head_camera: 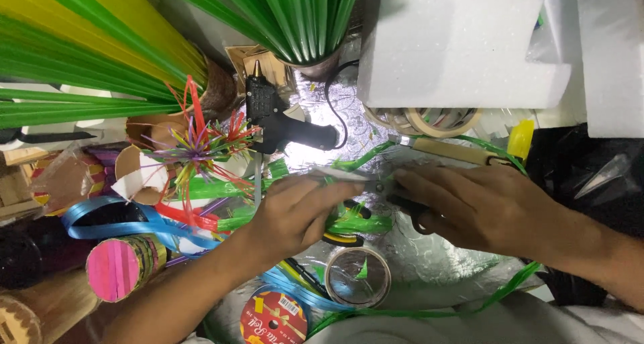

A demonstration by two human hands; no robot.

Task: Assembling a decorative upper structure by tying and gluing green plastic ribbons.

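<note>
The left hand (295, 213) comes in from the lower left, its fingers curled down and pinching a strip of green ribbon (349, 223) against the surface (429, 263), which is covered in crinkled silver foil. The right hand (469, 206) reaches in from the right, closed around the dark handles of a pair of scissors (365, 179); the blades point left, across the top of the left hand's fingertips, and sit just above the ribbon. Whether the blades are parted cannot be told.

A black glue gun (282, 119) lies just beyond the hands, nozzle pointing away. A roll of clear tape (359, 277) sits near the left wrist, with a red spool (274, 317) beside it and blue ribbon (114, 223) trailing to the left. A white foam block (456, 42) lies at the top right, with rings of tape (429, 121) under its edge. Green and yellow pleated fans (87, 55) fill the upper left.
</note>
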